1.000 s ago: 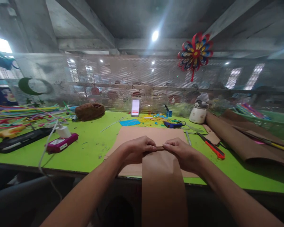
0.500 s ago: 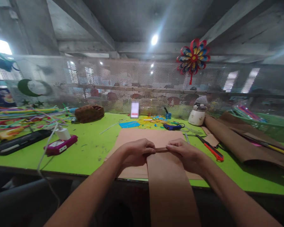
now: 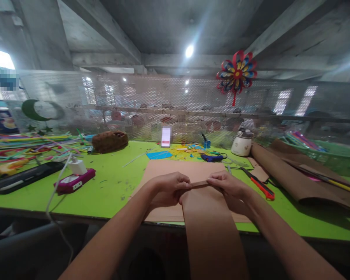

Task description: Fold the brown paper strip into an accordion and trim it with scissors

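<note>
A long sheet of brown paper hangs over the table's front edge, its far end turned over in a narrow fold. My left hand pinches the left end of that fold between thumb and fingers. At the right end, my right hand grips the same fold, thumb on top. Between the two hands the folded strip shows as a thin, slightly slanted band. Beneath lies a larger flat brown sheet on the green table.
To the right lie a red utility knife, a blue glue gun and a large brown paper roll. A white bottle stands behind. On the left are a purple power strip, its cable, and a brown pouch.
My right hand has shifted slightly right and up, so the folded strip between my hands now shows longer and tilts more. Both hands keep their pinch.
</note>
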Tool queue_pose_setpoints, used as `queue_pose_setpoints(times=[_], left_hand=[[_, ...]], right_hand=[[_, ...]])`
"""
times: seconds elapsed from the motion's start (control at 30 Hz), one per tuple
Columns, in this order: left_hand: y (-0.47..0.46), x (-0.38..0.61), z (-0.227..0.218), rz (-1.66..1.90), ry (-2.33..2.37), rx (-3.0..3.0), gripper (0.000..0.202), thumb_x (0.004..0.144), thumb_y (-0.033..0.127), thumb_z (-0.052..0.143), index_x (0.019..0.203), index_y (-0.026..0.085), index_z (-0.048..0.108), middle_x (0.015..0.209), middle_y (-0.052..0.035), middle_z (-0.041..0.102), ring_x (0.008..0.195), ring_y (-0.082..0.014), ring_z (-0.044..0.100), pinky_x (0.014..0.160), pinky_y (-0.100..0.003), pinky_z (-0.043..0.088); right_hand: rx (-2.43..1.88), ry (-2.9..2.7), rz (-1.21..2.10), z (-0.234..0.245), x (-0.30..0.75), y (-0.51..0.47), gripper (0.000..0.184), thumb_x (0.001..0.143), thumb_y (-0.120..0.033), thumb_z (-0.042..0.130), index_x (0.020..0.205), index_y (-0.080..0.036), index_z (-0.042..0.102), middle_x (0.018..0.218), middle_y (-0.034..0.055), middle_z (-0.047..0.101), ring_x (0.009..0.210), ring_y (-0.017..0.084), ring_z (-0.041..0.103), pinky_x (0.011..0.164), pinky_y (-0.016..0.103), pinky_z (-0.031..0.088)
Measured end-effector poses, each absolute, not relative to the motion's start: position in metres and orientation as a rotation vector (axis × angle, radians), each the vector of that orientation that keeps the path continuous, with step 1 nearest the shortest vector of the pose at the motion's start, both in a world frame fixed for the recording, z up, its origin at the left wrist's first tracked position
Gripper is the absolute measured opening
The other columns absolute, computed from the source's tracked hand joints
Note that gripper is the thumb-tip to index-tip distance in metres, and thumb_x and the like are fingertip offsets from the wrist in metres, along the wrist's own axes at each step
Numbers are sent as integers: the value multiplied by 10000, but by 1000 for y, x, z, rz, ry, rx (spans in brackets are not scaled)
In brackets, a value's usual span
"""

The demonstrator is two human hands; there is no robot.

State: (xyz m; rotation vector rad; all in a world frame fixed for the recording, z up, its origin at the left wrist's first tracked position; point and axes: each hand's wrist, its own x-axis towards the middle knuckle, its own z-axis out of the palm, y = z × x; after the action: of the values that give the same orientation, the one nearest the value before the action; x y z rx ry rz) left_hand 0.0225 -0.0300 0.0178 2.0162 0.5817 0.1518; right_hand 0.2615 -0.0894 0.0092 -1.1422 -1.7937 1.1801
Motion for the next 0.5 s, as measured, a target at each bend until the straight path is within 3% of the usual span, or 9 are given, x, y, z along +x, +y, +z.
queue_pose_setpoints(times=[0.2,0.33,0.5], left_hand=[[-28,19,23,20,508,1941,385,819,550,488,807,166,465,514,-3,605,420,-139,572,419,-207,371],[-26,19,22,141,539,1982,399,805,545,512,766,148,514,470,16,566,419,-123,549,434,-207,358],[-27,15,25,376,531,1932,428,792,546,532,644,147,482,488,26,535,455,-83,514,471,-199,330]], right_hand=[[-1128,-1751,1218,5,265,-86,418,683,-549,642,601,-159,517,506,-46,419,453,77,331,434,217,238],[-1070,-1665,1320,2,267,-83,369,705,-490,663,652,-142,552,536,-42,463,441,64,351,427,199,263],[-839,-1349,1325,6,264,-85,303,782,-455,601,857,-162,625,771,33,643,638,144,573,609,264,449]])
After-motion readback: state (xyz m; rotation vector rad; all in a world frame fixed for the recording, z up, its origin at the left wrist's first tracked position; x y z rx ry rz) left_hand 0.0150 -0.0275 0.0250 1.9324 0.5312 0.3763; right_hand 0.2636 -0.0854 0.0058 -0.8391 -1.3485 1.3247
